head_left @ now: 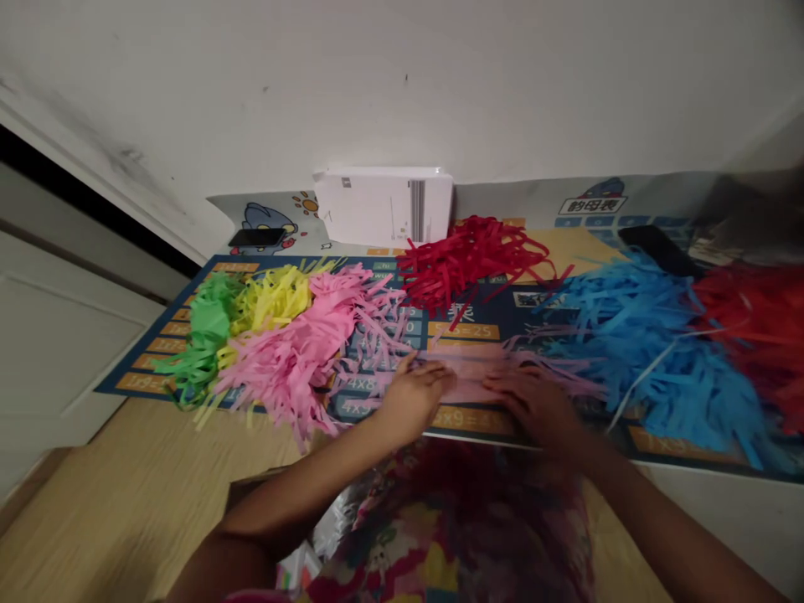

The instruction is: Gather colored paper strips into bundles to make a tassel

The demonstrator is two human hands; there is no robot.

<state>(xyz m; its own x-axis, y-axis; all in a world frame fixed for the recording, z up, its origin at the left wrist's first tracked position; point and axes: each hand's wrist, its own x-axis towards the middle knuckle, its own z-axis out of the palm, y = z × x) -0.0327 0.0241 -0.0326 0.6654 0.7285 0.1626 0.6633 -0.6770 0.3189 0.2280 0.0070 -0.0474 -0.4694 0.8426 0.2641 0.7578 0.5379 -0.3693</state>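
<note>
A pale pink fringed paper sheet (468, 364) lies on the mat near the table's front edge, its cut strips spreading to both sides. My left hand (418, 389) rests on the left part of its uncut middle, fingers stretched out over the paper. From the right, my right hand (533, 398) touches the same band, its fingers extended and slightly blurred. A short stretch of paper shows between the two hands. Just left of my left hand is a pink fringed paper bundle (301, 347). To the right of my right hand lies a blue fringed paper bundle (666, 343).
Green (210, 322) and yellow fringed paper (273, 297) lie at the left. Red fringed paper (471, 260) sits behind the hands, below a white package (383, 205) against the wall. More red fringe (760, 327) is far right. Dark phones (257, 237) lie on the printed mat (141, 381).
</note>
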